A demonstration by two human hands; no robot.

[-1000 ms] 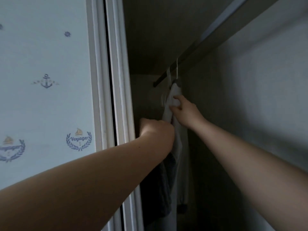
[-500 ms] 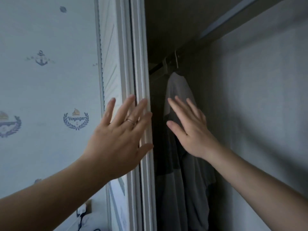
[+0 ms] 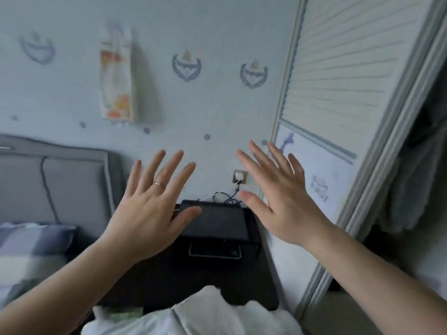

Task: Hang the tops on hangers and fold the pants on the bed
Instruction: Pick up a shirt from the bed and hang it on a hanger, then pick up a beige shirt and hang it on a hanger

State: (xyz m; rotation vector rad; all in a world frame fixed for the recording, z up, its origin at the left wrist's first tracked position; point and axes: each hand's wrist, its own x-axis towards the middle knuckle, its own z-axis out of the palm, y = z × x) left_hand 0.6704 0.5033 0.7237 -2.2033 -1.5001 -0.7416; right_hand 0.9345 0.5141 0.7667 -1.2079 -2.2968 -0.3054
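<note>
My left hand [image 3: 150, 209] and my right hand [image 3: 275, 197] are both raised in front of me with fingers spread, holding nothing. A ring sits on a finger of the left hand. At the far right, hanging garments [image 3: 411, 189] show inside the open wardrobe, grey and partly hidden by the door frame. The bed [image 3: 31, 240] with a striped blue and white pillow lies at the left. A white garment [image 3: 200, 315] shows at the bottom edge below my arms.
A black bedside table [image 3: 212, 267] with a dark device on it stands below my hands against the wall. A louvred sliding wardrobe door [image 3: 338, 93] rises on the right. A wall socket [image 3: 240, 177] with cables and a grey headboard [image 3: 60, 180] are behind.
My hands let go of the hung top and drew out of the wardrobe, fingers spread. The view swung left and down from the wardrobe rail to the bedside table and bed.
</note>
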